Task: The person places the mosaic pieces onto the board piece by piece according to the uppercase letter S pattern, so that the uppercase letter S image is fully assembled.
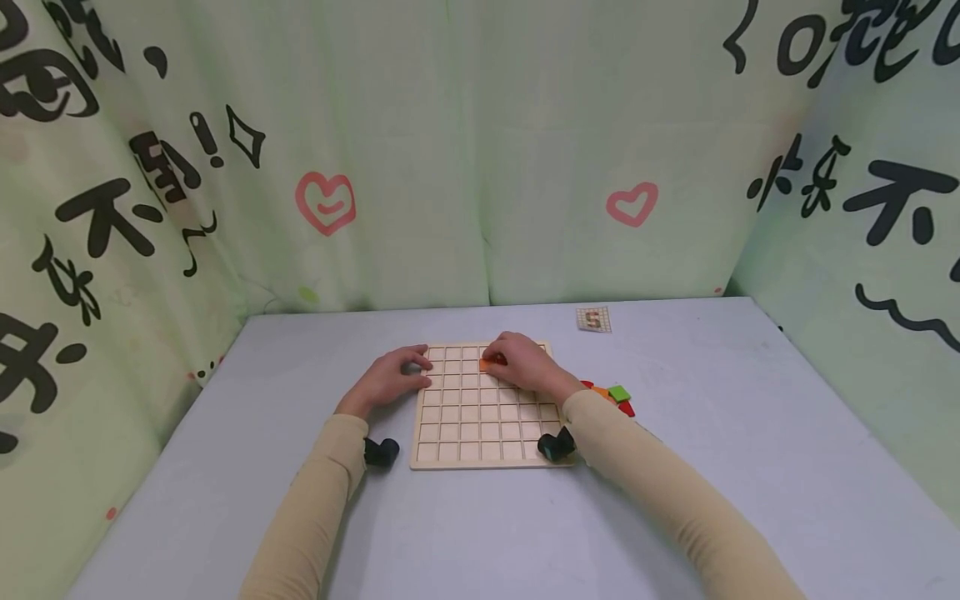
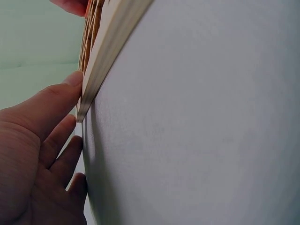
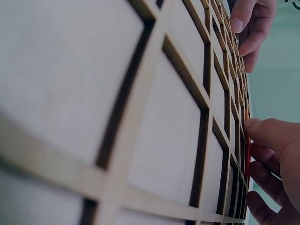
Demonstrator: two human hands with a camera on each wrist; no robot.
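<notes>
A pale wooden grid board [image 1: 468, 429] with raised square cells lies flat on the table. My left hand [image 1: 392, 377] touches its upper left edge; in the left wrist view the thumb [image 2: 61, 96] rests against the board's rim. Over the upper middle cells, my right hand [image 1: 522, 364] pinches a small orange tile [image 1: 483, 365] between thumb and fingers. The right wrist view shows a red piece [image 3: 248, 161] at the fingers, just below the orange edge. Whether that red piece is held too is partly hidden.
Several red, orange and green tiles [image 1: 618, 392] lie right of the board, partly behind my right forearm. A small printed card [image 1: 593, 319] is near the table's back edge. Curtains with black writing surround the white table [image 1: 465, 533]. Dark wrist cameras sit beneath both wrists.
</notes>
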